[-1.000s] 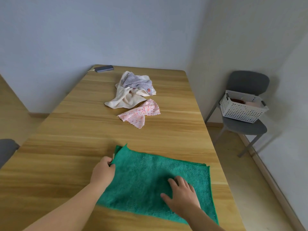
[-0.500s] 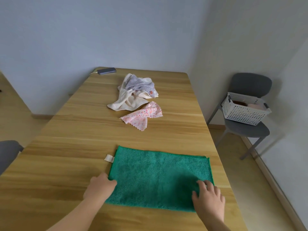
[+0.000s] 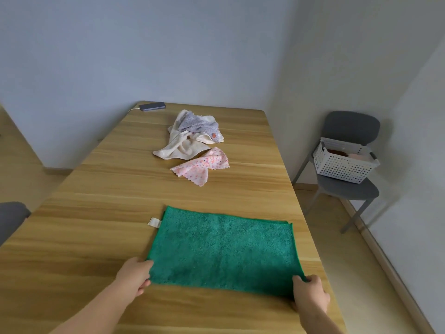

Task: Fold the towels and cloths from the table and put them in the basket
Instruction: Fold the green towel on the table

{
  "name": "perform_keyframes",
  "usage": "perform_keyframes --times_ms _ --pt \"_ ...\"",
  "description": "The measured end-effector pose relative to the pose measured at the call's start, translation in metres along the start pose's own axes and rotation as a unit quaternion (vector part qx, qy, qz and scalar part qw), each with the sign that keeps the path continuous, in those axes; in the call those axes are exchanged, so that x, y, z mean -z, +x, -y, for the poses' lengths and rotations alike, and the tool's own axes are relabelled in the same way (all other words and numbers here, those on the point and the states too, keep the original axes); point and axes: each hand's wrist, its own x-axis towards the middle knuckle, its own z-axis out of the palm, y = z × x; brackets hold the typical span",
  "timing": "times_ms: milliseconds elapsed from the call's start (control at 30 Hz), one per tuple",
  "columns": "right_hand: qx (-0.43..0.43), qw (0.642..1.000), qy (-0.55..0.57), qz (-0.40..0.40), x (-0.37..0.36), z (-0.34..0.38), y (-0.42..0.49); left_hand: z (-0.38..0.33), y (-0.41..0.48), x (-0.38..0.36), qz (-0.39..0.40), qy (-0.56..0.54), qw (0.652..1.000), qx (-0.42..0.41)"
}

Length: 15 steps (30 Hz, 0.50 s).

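Observation:
A green towel (image 3: 224, 249), folded into a rectangle, lies flat on the wooden table (image 3: 96, 213) close to me. My left hand (image 3: 134, 276) pinches its near left corner. My right hand (image 3: 309, 294) grips its near right corner. A small white tag (image 3: 154, 222) sticks out at the towel's far left edge. Farther back lie a pink spotted cloth (image 3: 202, 166) and a crumpled cream towel (image 3: 183, 145) with a grey dotted cloth (image 3: 197, 124) on top. The white perforated basket (image 3: 344, 165) stands on a grey chair at the right.
A dark phone (image 3: 152, 106) with a cable lies at the table's far left corner. The grey chair (image 3: 346, 189) stands beside the table's right edge near the wall. Another grey seat (image 3: 10, 215) shows at the left edge. The basket holds some folded cloth.
Both hands slid from the towel's top back to its near corners and took hold of them. The lifted far left corner now lies flat.

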Motion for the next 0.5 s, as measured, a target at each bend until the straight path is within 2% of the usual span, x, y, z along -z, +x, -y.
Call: perform_keyframes --times_ms 233,500 --pt "0.033 0.999 0.022 0.011 -0.01 -0.013 0.022 0.006 -0.003 0.005 -0.021 -0.098 0.995 -0.003" --pt "0.066 0.997 -0.04 0.017 -0.009 -0.023 0.028 0.015 -0.008 0.012 -0.062 0.039 0.997 0.011"
